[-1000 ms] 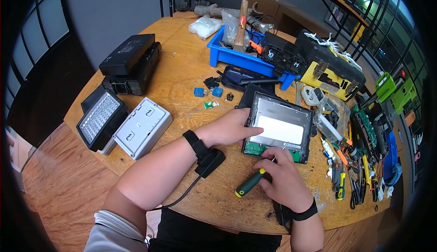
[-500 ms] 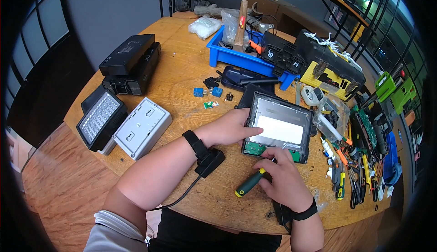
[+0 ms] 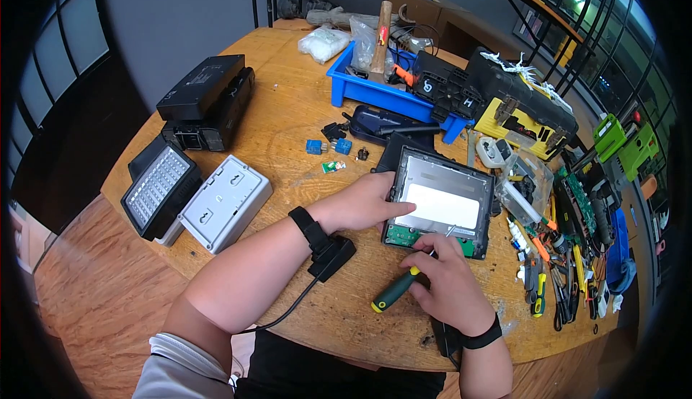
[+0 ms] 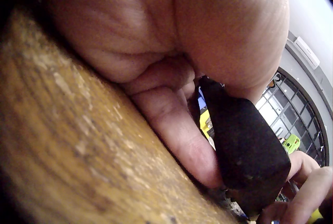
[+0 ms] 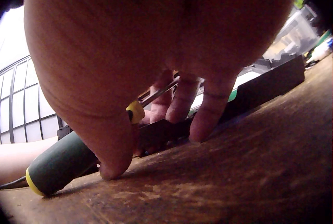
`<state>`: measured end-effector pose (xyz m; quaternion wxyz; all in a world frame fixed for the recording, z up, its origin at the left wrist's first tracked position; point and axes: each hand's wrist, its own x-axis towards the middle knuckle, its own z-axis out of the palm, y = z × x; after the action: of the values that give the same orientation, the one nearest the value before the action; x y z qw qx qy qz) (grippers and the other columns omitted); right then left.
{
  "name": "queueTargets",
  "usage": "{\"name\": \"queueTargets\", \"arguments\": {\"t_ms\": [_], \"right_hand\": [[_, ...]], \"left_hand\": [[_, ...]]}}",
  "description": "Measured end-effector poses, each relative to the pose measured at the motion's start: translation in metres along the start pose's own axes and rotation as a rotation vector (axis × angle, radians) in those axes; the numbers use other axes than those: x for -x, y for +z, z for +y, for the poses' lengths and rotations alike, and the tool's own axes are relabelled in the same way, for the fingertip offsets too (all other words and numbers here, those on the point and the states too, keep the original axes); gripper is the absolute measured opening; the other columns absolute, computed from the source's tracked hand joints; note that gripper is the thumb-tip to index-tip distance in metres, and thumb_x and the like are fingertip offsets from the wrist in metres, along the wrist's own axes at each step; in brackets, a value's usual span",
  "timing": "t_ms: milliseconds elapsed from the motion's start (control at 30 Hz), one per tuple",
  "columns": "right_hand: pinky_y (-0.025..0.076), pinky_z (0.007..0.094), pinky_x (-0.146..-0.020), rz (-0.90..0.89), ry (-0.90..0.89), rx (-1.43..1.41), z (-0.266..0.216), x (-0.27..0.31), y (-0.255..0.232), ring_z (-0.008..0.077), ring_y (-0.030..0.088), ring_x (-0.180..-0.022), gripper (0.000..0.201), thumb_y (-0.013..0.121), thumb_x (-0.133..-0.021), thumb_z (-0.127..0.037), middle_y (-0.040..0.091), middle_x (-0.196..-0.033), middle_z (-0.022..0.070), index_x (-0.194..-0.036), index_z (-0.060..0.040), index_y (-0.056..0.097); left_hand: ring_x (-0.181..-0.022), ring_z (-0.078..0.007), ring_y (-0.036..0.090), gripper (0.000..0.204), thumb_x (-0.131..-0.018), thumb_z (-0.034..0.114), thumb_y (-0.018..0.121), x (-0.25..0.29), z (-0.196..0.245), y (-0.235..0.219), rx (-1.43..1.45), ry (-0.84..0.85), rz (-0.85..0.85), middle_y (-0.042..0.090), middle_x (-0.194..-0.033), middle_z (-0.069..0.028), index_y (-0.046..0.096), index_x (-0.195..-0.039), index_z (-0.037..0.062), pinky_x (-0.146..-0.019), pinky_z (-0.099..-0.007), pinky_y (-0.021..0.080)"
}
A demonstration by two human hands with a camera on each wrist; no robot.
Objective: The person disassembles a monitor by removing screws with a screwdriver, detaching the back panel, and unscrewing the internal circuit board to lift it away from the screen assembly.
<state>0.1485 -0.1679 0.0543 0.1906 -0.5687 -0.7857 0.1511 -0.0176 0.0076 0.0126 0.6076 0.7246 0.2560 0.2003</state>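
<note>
A flat black-framed display unit, with a silver back and a white panel, lies tilted toward me on the table. A green circuit board shows along its near edge. My left hand grips the unit's left side, thumb over the top face and fingers curled at its black side in the left wrist view. With my right hand I hold a screwdriver with a dark green and yellow handle. Its handle points down left, and its thin shaft reaches past the fingers over the unit's near edge.
Blue connectors and small parts lie beyond the unit. Farther back stand a blue bin and a black-and-yellow toolbox. Many hand tools crowd the right. On the left are a white housing, an LED lamp and black boxes.
</note>
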Motion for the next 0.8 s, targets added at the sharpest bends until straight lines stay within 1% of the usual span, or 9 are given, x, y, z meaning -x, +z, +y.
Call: {"name": "queueTargets", "arguments": {"t_ms": [100,167,467,800], "right_hand": [[0.05,0.0422,-0.095,-0.001,0.003,0.001,0.0001,0.0,0.0005,0.0344,0.054,-0.111,0.033,0.077,-0.072,-0.003,0.055,-0.118,0.0112,-0.104,-0.007,0.069],[0.05,0.0422,-0.095,0.0,0.003,0.0,0.0001,-0.0001,0.0002,0.0345,0.054,-0.111,0.033,0.076,-0.072,-0.003,0.055,-0.118,0.0112,-0.104,-0.007,0.069],[0.05,0.0418,-0.095,0.0,0.002,-0.005,0.0008,0.0001,0.0006,0.0342,0.054,-0.11,0.033,0.076,-0.072,-0.002,0.055,-0.117,0.0111,-0.103,-0.0066,0.069],[0.049,0.0419,-0.095,0.0,-0.002,0.003,0.0009,0.0002,0.0007,0.0343,0.054,-0.11,0.034,0.077,-0.071,-0.002,0.055,-0.117,0.0113,-0.103,-0.0065,0.069]], "left_hand": [[-0.077,-0.0098,0.064,0.041,-0.097,0.025,0.072,-0.001,-0.0021,0.0002,0.002,0.009,0.002,0.068,-0.096,-0.0058,0.057,-0.125,-0.0015,-0.06,-0.0257,0.055],[-0.082,-0.0159,0.07,0.043,-0.096,0.023,0.07,-0.0012,-0.002,-0.0004,-0.02,0.025,0.0,0.071,-0.101,-0.0136,0.057,-0.125,-0.0055,-0.063,-0.0299,0.06],[-0.078,-0.0172,0.07,0.042,-0.096,0.023,0.071,0.0002,0.0011,0.0003,-0.019,0.015,0.016,0.071,-0.098,-0.0151,0.057,-0.121,-0.0075,-0.061,-0.0302,0.06],[-0.079,-0.0173,0.07,0.043,-0.096,0.024,0.071,-0.0006,-0.0008,-0.0004,-0.043,0.004,0.017,0.07,-0.098,-0.015,0.057,-0.121,-0.0079,-0.06,-0.0302,0.06]]}}
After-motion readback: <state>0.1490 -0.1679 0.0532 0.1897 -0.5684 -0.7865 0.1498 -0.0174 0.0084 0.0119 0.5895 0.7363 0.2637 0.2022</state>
